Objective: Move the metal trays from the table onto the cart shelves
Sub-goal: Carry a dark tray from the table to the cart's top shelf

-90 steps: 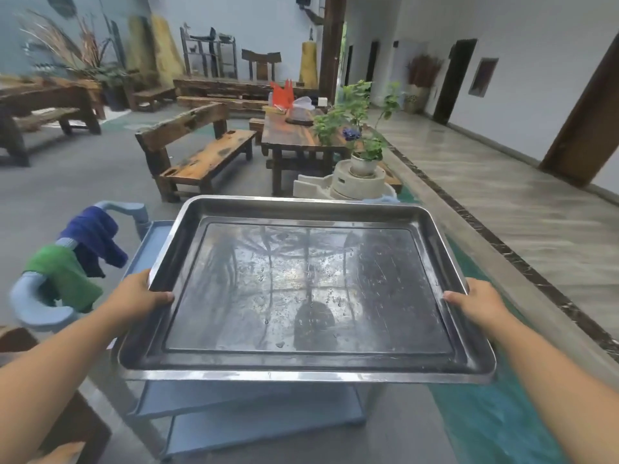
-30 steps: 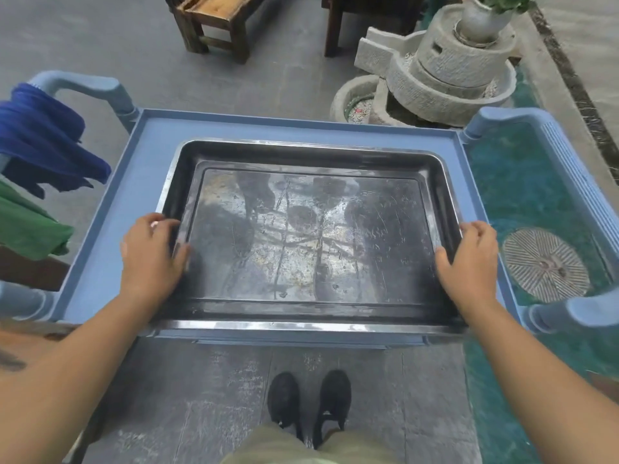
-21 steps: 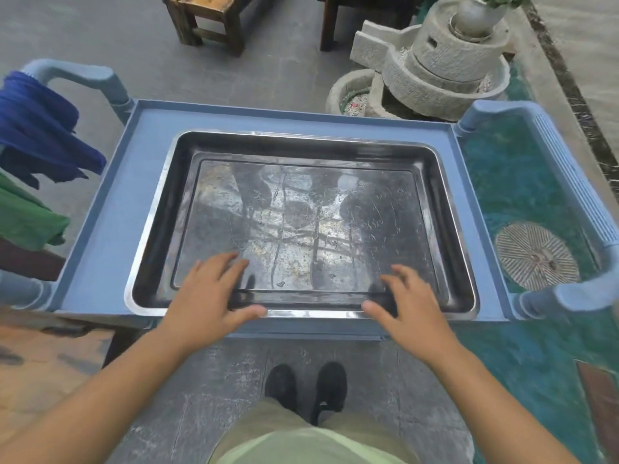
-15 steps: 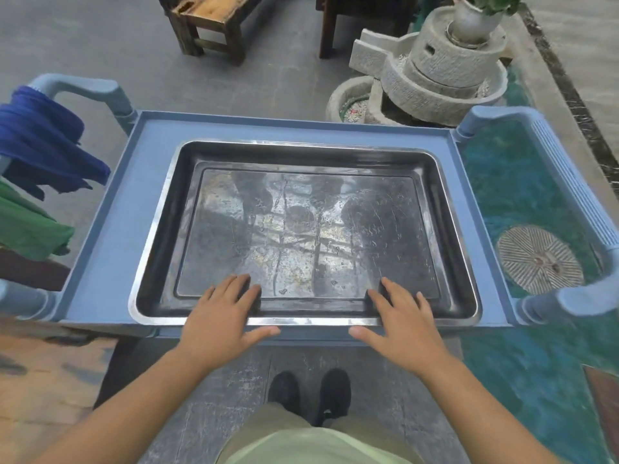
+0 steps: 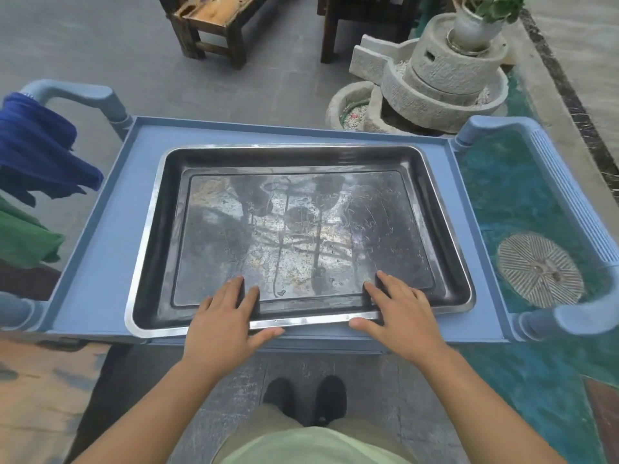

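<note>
tray: tray [image 5: 301,229] sits flat on the cart's top shelf [image 5: 100,262], pretty much centred
left grip: left grip [image 5: 224,323] has fingers straight and spread, laid over the tray's 6 o'clock rim, thumb outside it
right grip: right grip [image 5: 402,319] same deal, nearer 5 o'clock
cloths: blue cloth [image 5: 37,155] and green cloth [image 5: 23,242] hang at 9 o'clock
mill: stone mill [image 5: 435,82] on the floor at 1 o'clock

There's the metal tray [image 5: 301,229], sitting flat on the cart's blue top shelf [image 5: 110,262]: shallow, rectangular, scuffed and reflective, empty, its near rim at the shelf's front edge.
</note>
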